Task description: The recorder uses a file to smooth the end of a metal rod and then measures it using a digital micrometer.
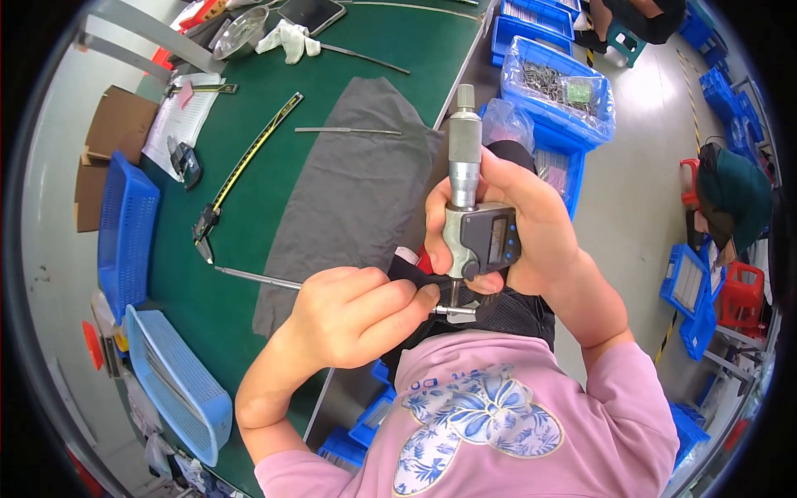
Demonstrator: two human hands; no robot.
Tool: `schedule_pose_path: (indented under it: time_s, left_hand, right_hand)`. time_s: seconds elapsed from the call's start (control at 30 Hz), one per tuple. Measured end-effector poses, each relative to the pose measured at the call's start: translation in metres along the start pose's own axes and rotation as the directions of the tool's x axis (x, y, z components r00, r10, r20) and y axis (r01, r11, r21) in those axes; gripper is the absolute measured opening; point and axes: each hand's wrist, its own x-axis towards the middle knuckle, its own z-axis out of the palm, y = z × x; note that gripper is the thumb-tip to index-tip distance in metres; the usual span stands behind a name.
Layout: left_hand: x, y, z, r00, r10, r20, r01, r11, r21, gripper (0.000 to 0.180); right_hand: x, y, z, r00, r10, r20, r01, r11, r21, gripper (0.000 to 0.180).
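My right hand [531, 224] is closed round a digital micrometer [465, 236], its thimble pointing away from me and its small display facing up. A thin metal rod [257, 277] runs through my closed left hand [353, 315], with its long end out over the table to the left. The rod's other end lies at the micrometer's jaws, close to my body; whether the jaws touch it I cannot tell. On the table, a grey cloth [349, 191] is spread beyond my left hand, and another thin metal rod [349, 130] lies across it.
A digital caliper [207, 220] lies left of the cloth on the green table [241, 100]. Blue baskets [124, 241] line the left edge. Right of the table stand blue bins [602, 124], one holding small metal parts. A person [735, 191] is at the far right.
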Motion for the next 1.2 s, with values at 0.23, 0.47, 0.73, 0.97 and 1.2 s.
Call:
schedule_pose_path:
  time_s: [0.23,0.47,0.73,0.97,1.2]
  left_hand:
    - [-0.001,0.001,0.000,0.999,-0.032,0.009,0.032,0.999,0.006,0.022]
    - [-0.002,0.002,0.001,0.998,-0.042,0.036,0.042,0.999,0.004,0.024]
    - [-0.004,0.003,0.002,0.998,-0.048,0.031,0.048,0.999,-0.011,0.024]
    - [-0.005,0.001,0.001,0.998,-0.042,0.051,0.043,0.999,-0.010,0.027]
    - [-0.007,-0.001,0.001,0.996,-0.031,0.078,0.032,0.999,-0.015,0.031]
  right_hand:
    - [0.002,0.003,0.000,0.998,0.044,-0.042,-0.041,0.997,0.072,0.060]
    - [0.003,0.008,0.001,0.995,0.047,-0.087,-0.042,0.997,0.067,0.059]
    - [0.003,0.007,0.006,0.986,0.079,-0.149,-0.084,0.996,-0.029,0.059]
    - [0.005,0.009,0.004,0.984,0.115,-0.134,-0.112,0.993,0.036,0.065]
    - [0.006,0.011,0.007,0.977,0.087,-0.193,-0.103,0.992,-0.077,0.064]
